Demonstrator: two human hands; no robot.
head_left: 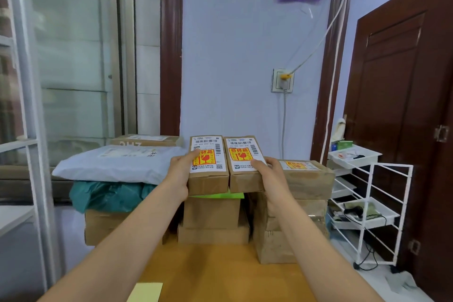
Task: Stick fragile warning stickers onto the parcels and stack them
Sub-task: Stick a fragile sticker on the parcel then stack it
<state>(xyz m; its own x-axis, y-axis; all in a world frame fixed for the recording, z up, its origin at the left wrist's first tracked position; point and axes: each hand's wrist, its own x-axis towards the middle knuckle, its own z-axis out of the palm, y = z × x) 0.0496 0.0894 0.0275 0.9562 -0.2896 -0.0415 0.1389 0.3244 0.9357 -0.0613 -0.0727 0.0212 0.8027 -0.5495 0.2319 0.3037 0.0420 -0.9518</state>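
Two small brown cardboard parcels sit side by side, touching, on top of the middle stack of boxes at the far edge of a wooden table [220, 267]. The left parcel [208, 167] and the right parcel [245, 164] each carry a white shipping label with barcodes, and on each label sits a yellow and red fragile sticker, the left one [205, 157] and the right one [239, 154], printed with a broken-glass symbol and red characters. The left hand [181, 174] grips the left parcel's outer side, thumb lying on its top label. The right hand [269, 174] grips the right parcel's outer side, thumb on its label. A green sheet [220, 195] shows just under the two parcels. Just beside the right hand, a larger brown box [311, 179] tops the right stack and bears a similar sticker. A grey mailer bag [117, 164] lies to the left. A white wire rack [367, 203] stands to the right
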